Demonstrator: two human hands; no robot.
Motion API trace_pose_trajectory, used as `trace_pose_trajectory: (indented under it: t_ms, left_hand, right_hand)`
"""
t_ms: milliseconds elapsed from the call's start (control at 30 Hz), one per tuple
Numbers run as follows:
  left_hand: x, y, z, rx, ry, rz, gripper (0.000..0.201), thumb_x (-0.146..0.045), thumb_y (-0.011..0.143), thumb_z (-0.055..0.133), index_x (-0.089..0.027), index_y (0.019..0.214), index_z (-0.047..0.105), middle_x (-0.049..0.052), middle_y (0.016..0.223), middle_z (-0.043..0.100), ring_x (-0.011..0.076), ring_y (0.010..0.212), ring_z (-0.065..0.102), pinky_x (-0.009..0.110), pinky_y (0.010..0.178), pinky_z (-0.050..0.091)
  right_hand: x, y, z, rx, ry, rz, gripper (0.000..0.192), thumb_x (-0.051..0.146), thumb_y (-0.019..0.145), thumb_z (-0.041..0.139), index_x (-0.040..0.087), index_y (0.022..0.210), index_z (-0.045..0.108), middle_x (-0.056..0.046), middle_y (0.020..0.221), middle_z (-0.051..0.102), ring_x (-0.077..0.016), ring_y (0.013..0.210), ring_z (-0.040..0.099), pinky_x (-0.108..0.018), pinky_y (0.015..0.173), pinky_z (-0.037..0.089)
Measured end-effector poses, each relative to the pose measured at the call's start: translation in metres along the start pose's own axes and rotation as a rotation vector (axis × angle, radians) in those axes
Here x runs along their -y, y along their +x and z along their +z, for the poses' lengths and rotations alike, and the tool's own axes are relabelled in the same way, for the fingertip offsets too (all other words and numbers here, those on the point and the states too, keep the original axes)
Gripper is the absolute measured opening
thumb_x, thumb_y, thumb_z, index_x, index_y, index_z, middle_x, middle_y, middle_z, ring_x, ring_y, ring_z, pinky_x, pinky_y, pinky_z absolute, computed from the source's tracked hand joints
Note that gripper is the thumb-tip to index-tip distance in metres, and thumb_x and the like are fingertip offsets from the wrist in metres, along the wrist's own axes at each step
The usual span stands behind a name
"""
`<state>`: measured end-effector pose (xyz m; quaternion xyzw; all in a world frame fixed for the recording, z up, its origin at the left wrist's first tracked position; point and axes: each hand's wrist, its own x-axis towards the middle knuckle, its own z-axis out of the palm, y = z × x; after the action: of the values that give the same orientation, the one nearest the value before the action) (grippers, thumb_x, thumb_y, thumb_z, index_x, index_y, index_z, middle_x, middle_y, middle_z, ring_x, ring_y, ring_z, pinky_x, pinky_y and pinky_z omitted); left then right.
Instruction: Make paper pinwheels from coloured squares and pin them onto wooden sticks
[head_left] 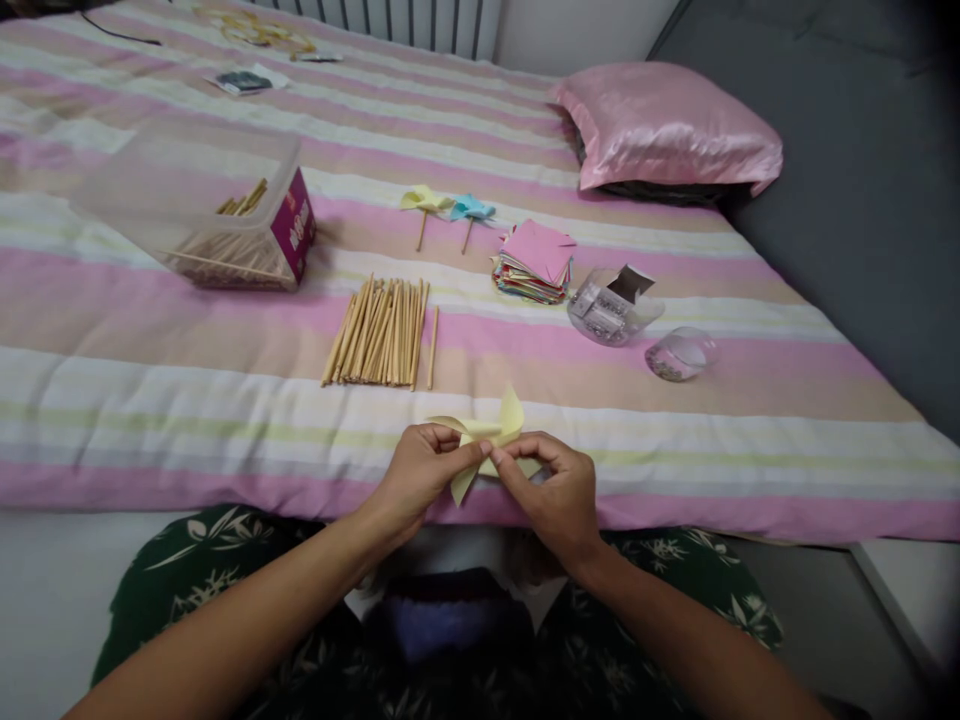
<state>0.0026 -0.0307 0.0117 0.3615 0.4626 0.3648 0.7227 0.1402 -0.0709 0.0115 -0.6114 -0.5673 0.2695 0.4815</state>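
Both hands meet at the near edge of the bed (150, 400), just over the pink stripe. Left hand (420, 470) and right hand (555, 490) are each pinched shut on the same yellow paper pinwheel (487, 440), fingertips touching at its centre while the folded points stick out above and below. I judge the step in hand to be gathering the corners at the middle; the piece has no stick on it yet. My read is that the next move calls for keeping the centre pinched with one hand while the other frees itself, since letting go with both would probably let the folds spring open. Straight ahead, near the hands, lies a row of wooden sticks (379, 332), one lying slightly apart on its right. Farther back are two finished pinwheels, one yellow (426, 202) and one blue (471, 210), each on a stick. To their right sits a stack of coloured paper squares (535, 262), then a clear tub (611, 305) and a clear lid (679, 353); contents too small to tell. A plastic box (202, 200) with more sticks stands well to the left. Open cover between the hands and the sticks gives room to reach forward. The bed edge runs directly under the hands, so a dropped piece could fall into my lap.
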Motion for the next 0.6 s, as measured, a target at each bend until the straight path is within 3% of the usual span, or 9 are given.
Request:
trace_pose_trajectory:
  t_ms: [200, 333, 467, 600]
  left_hand:
    - [0.000, 0.001, 0.000, -0.080, 0.020, 0.003, 0.038, -0.032, 0.055, 0.077, -0.016, 0.047, 0.044, -0.005, 0.046, 0.047, 0.0062, 0.043, 0.042, 0.020, 0.044, 0.032]
    - [-0.006, 0.004, -0.002, -0.157, 0.046, 0.077, 0.034, -0.030, 0.055, 0.077, -0.016, 0.047, 0.048, -0.006, 0.044, 0.046, 0.0051, 0.041, 0.038, 0.018, 0.041, 0.029]
    - [-0.011, 0.009, -0.008, -0.209, 0.065, 0.132, 0.027, -0.028, 0.054, 0.077, -0.015, 0.048, 0.054, -0.004, 0.047, 0.053, 0.0066, 0.044, 0.044, 0.018, 0.042, 0.032]
    - [-0.008, 0.015, -0.013, -0.232, 0.097, 0.121, 0.025, -0.029, 0.053, 0.077, -0.014, 0.050, 0.057, -0.005, 0.046, 0.053, 0.0059, 0.042, 0.042, 0.017, 0.040, 0.029]
  right_hand:
    - [0.002, 0.000, -0.002, 0.020, 0.017, -0.075, 0.007, 0.023, 0.074, 0.065, 0.019, 0.069, 0.063, -0.001, 0.070, 0.065, -0.0149, 0.068, 0.061, -0.029, 0.066, 0.050]
    - [0.002, 0.004, -0.007, 0.016, 0.017, -0.186, 0.009, 0.024, 0.073, 0.066, 0.021, 0.082, 0.065, -0.004, 0.090, 0.065, -0.0194, 0.089, 0.061, -0.035, 0.081, 0.049]
    - [-0.006, 0.016, -0.014, -0.070, -0.012, -0.180, 0.011, 0.022, 0.077, 0.062, 0.021, 0.087, 0.063, -0.006, 0.098, 0.065, -0.0203, 0.096, 0.059, -0.035, 0.079, 0.048]
    - [-0.026, 0.042, -0.036, -0.219, -0.080, -0.142, 0.019, 0.024, 0.078, 0.059, 0.019, 0.096, 0.061, -0.006, 0.095, 0.065, -0.0177, 0.084, 0.061, -0.033, 0.074, 0.049]
